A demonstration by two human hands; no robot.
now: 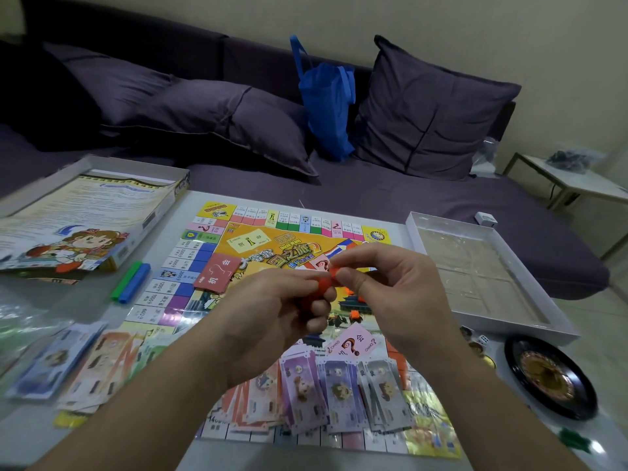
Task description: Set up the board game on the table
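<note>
The colourful game board (210, 246) lies flat on the white table. Above its middle, my left hand (272, 311) curls round a cluster of small orange-red plastic pieces (324, 284). My right hand (384, 280) pinches one of those pieces at the top between thumb and forefinger. A red card deck (217, 271) and a pink chance deck (353, 345) sit on the board. Purple play-money notes (339, 389) are spread over the board's near edge. More orange pieces (355, 314) lie on the board under my hands.
The box lid with a rules sheet (85, 215) lies far left, the open box base (482, 273) far right. Green and blue sticks (131, 282) lie left of the board. More banknotes (78, 365) are at near left. A black roulette wheel (550, 375), dice and tokens sit near right. A purple sofa (373, 198) stands behind.
</note>
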